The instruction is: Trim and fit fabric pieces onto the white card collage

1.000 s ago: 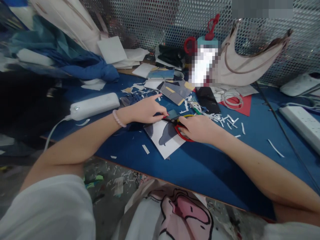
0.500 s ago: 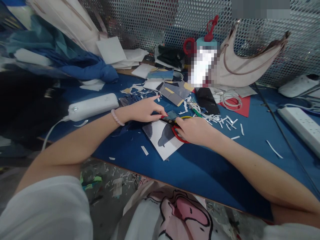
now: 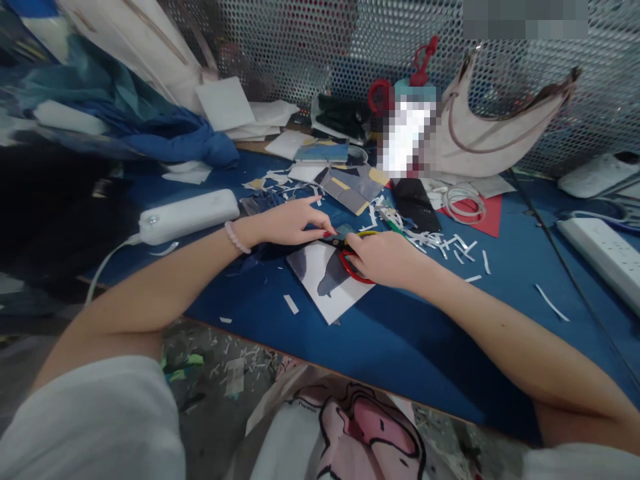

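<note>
My right hand grips a pair of scissors with red and yellow handle loops. Its dark blades point left and reach the fingertips of my left hand. There, thumb and index finger pinch a small blue-grey piece, partly hidden by fingers and blades. Under the scissors lies a white sheet with a grey printed shape, flat on the table. Behind the hands is a pile of grey and yellow printed pieces.
White paper strips are scattered over the blue table. A white cylindrical device with a cable lies left, a black pouch behind my right hand. A power strip sits far right, a pale handbag against the mesh wall.
The scissors and my right hand have shifted slightly left, closer to my left fingertips. The left hand keeps its pinch. The whole view has moved a little.
</note>
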{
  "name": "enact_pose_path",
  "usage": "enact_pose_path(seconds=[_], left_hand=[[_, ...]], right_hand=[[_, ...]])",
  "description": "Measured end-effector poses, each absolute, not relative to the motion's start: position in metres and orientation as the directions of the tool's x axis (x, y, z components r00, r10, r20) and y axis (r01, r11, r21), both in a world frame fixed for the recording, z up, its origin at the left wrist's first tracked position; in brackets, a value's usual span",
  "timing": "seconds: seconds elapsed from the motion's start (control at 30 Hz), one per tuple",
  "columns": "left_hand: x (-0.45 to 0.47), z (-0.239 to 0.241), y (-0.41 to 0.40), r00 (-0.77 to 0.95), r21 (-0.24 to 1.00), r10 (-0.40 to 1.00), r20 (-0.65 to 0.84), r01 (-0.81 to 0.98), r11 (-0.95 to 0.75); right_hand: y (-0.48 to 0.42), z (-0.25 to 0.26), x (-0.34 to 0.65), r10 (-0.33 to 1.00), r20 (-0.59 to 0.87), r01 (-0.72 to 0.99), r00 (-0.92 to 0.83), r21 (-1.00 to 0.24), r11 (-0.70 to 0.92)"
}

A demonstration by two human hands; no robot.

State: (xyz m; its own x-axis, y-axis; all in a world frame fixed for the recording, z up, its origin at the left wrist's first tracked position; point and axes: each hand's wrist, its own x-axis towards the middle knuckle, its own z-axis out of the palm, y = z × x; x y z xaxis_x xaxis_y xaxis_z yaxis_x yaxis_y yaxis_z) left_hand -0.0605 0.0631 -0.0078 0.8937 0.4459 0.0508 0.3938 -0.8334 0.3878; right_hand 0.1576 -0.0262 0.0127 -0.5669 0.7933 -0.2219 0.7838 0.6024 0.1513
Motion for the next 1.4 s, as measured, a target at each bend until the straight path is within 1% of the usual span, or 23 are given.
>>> enact_pose_path(seconds=[0.07,0.13,0.23,0.3,0.43,0.53,0.63,0.77,0.9,0.97,1.07,1.27,1.33,1.4], left_hand=[[-0.062,-0.01,0.062,0.879,0.396,0.467,0.1,0.395,-0.829],[-0.064,-0.011,0.062,0.817,0.369,0.53,0.227,0.432,-0.823],[-0.068,-0.012,0.064,0.641,0.264,0.638,0.428,0.586,-0.766],[-0.072,-0.012,0.067,0.575,0.209,0.67,0.47,0.665,-0.717],[-0.075,-0.016,0.071,0.544,0.161,0.706,0.454,0.729,-0.665],[-0.072,-0.018,0.069,0.548,0.141,0.694,0.467,0.728,-0.67],[-0.067,-0.016,0.063,0.65,0.163,0.632,0.421,0.631,-0.758],[-0.06,-0.014,0.053,0.821,0.223,0.495,0.285,0.445,-0.867],[-0.055,-0.019,0.046,0.867,0.251,0.467,0.174,0.42,-0.872],[-0.054,-0.021,0.045,0.87,0.246,0.466,0.159,0.423,-0.872],[-0.055,-0.021,0.045,0.876,0.194,0.44,0.197,0.405,-0.893],[-0.06,-0.017,0.051,0.948,-0.008,0.215,0.235,0.223,-0.975],[-0.06,-0.016,0.051,0.949,-0.054,0.186,0.254,0.206,-0.977],[-0.057,-0.016,0.049,0.944,-0.089,0.19,0.269,0.22,-0.971]], right_hand=[[-0.025,0.014,0.16,0.795,-0.22,0.784,-0.566,0.155,0.601],[-0.023,0.017,0.164,0.797,-0.219,0.785,-0.563,0.16,0.598],[-0.018,0.024,0.173,0.801,-0.218,0.787,-0.557,0.168,0.593],[-0.014,0.028,0.181,0.807,-0.212,0.791,-0.55,0.176,0.586],[-0.004,0.031,0.2,0.807,-0.175,0.792,-0.564,0.159,0.589],[0.004,0.029,0.214,0.775,-0.145,0.767,-0.615,0.119,0.631],[0.009,0.025,0.228,0.746,-0.126,0.743,-0.653,0.084,0.664],[0.012,0.021,0.242,0.719,-0.116,0.719,-0.685,0.045,0.693],[0.013,0.018,0.25,0.705,-0.139,0.711,-0.695,0.013,0.703],[0.014,0.017,0.252,0.705,-0.134,0.71,-0.697,0.014,0.704],[0.014,0.016,0.254,0.71,-0.125,0.712,-0.693,0.031,0.701],[0.014,0.017,0.255,0.711,-0.104,0.712,-0.696,0.031,0.701],[0.013,0.02,0.255,0.721,-0.104,0.722,-0.685,0.035,0.691],[0.012,0.022,0.256,0.738,-0.11,0.738,-0.666,0.046,0.673]])
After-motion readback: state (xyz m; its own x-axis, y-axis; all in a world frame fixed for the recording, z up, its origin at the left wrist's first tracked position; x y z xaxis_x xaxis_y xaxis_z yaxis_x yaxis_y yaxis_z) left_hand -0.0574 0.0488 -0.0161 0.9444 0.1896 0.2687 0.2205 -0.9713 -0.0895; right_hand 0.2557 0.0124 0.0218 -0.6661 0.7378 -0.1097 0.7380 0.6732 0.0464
